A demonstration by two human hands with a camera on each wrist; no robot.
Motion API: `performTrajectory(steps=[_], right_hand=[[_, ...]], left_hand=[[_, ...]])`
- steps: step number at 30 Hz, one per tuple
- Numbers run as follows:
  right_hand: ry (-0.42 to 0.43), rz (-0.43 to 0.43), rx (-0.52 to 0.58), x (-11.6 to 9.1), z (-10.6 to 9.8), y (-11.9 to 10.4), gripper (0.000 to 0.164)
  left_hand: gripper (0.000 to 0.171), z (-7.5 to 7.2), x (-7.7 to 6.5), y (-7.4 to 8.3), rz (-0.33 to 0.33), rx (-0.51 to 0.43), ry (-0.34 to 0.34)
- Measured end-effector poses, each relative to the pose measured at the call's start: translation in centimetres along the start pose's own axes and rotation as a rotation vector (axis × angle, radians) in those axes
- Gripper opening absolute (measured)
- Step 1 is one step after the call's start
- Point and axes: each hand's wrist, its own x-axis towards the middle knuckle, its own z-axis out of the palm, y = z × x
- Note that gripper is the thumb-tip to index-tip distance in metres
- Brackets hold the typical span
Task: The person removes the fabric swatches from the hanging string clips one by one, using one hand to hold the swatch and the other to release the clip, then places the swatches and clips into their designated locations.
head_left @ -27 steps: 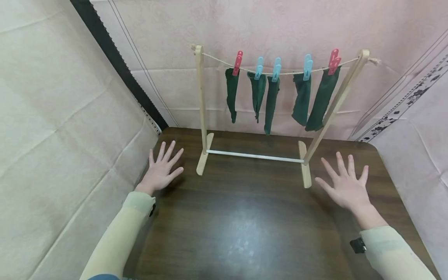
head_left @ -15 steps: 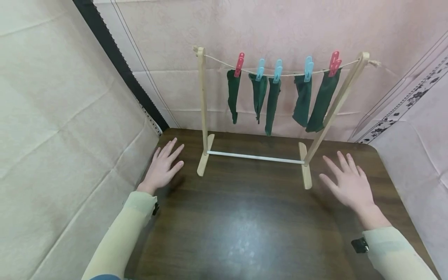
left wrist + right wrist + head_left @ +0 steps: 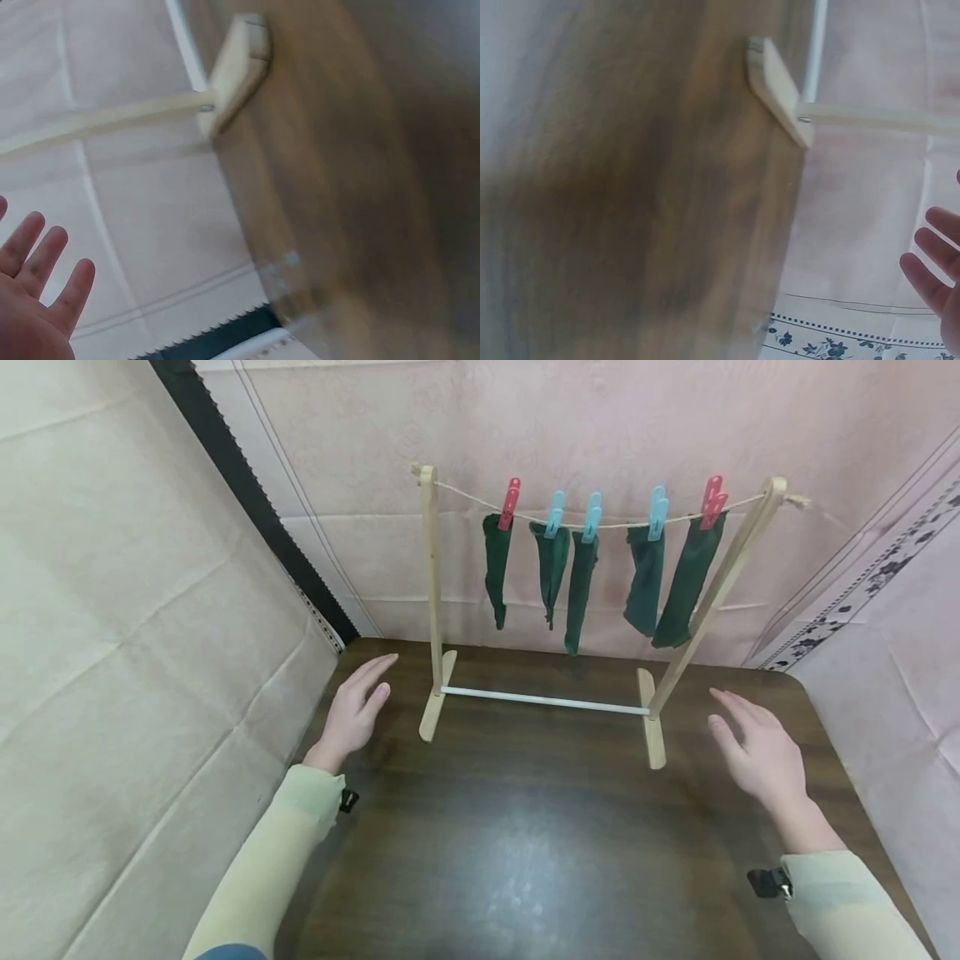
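Note:
A small wooden drying rack [image 3: 432,577] stands at the back of the table, a cord [image 3: 622,525] strung between its posts. Several dark green socks [image 3: 497,564] hang from the cord by red clothespins [image 3: 510,503] and light blue clothespins [image 3: 555,514]. To the left of the rack is my left hand [image 3: 351,714], apart from it, fingers extended and holding nothing. My right hand [image 3: 767,760] hovers beyond the rack's right foot, likewise bare, its fingers loosely bent. Both wrist views show the spread fingers and a rack foot [image 3: 236,71] at some distance.
A white rod [image 3: 543,700] joins the rack's feet low over the brown wooden table [image 3: 517,827]. Pale cloth [image 3: 165,610] walls in the left side, and more cloth rises behind and at the right. Each wrist wears a small black device [image 3: 765,883].
Both hands have turned from palm-down with spread fingers to thumbs-up, fingers drawn together. The right hand has shifted slightly right. The rack and socks stay as they were.

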Motion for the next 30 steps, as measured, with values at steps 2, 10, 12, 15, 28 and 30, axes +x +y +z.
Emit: performTrajectory(steps=[2, 10, 12, 15, 28, 30], right_hand=[[0.035, 0.002, 0.051, 0.1, -0.1, -0.3, 0.051], [0.244, -0.039, 0.224, 0.8, -1.0, -1.7, 0.039], [0.296, -0.048, 0.270, 1.0, -1.2, -2.0, 0.039], [0.345, -0.065, 0.376, 1.2, -1.4, -2.5, 0.040], [0.270, -0.214, 1.250, 2.8, -2.9, -5.2, 0.045], [0.258, -0.257, 1.339, 3.0, -2.9, -5.8, 0.045]], left_hand=[[0.053, 0.0, 0.5, 0.5, 0.024, -0.048, 0.039], [0.053, 0.8, 2.4, 3.0, 0.088, -0.284, 0.155], [0.051, 1.2, 2.8, 3.6, 0.112, -0.343, 0.173], [0.053, 1.8, 3.3, 4.5, 0.136, -0.414, 0.189], [0.066, 3.5, 6.0, 9.2, 0.089, -0.715, 0.124], [0.068, 3.8, 6.3, 9.7, 0.083, -0.750, 0.111]])
